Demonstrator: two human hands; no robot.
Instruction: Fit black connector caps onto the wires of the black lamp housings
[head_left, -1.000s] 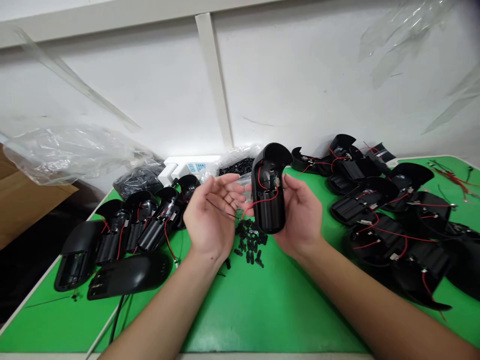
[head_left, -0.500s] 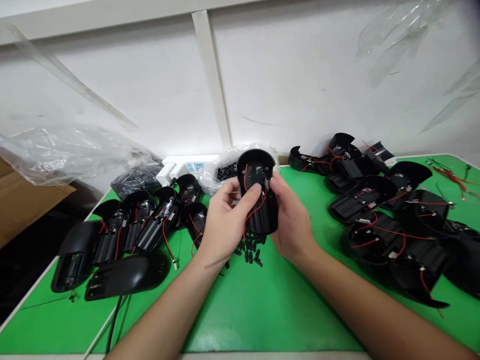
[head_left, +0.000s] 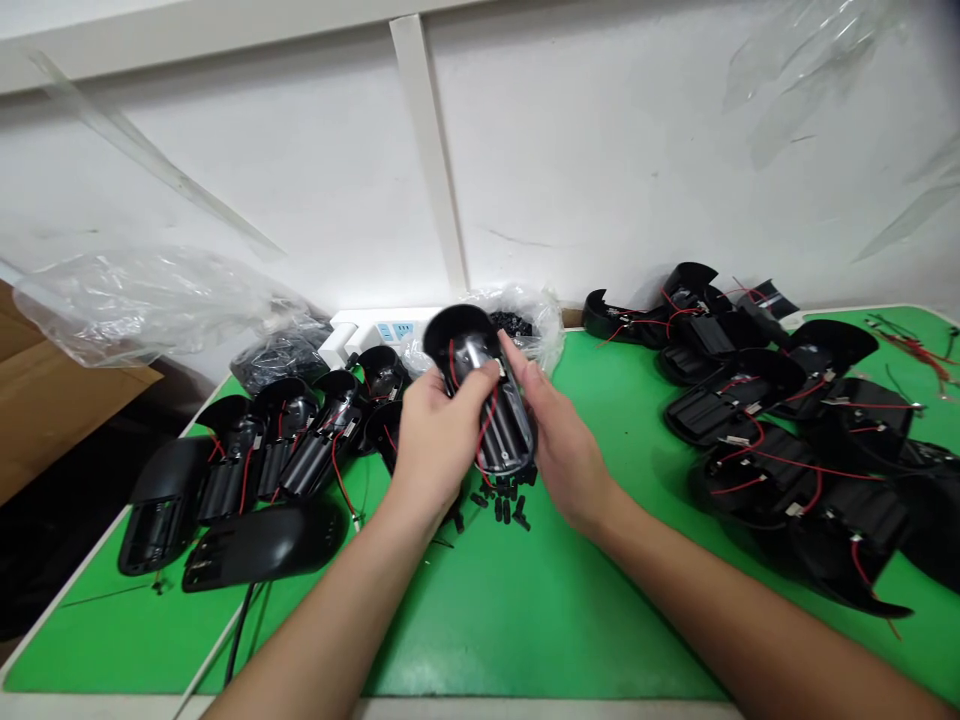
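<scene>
- Head view: black plastic housing with red wires (head_left: 499,440) held tilted above the green-topped table (head_left: 540,620), open side up, apparently so its inside faces the wearer.
- Left hand (head_left: 439,445) half closed, wrapped around the housing's side.
- Right hand (head_left: 562,450) partly open, fingers pressing the opposite edge; both hands share the hold.
- Small black plastic connectors (head_left: 504,505) lie just below; similar wired housings (head_left: 720,415) sit in groups on either side, seemingly kept within reach.

A black plastic housing (head_left: 506,440), tilted, rounded end up-left; loose red wires (head_left: 487,425) cross its open face (inner side showing).
</scene>
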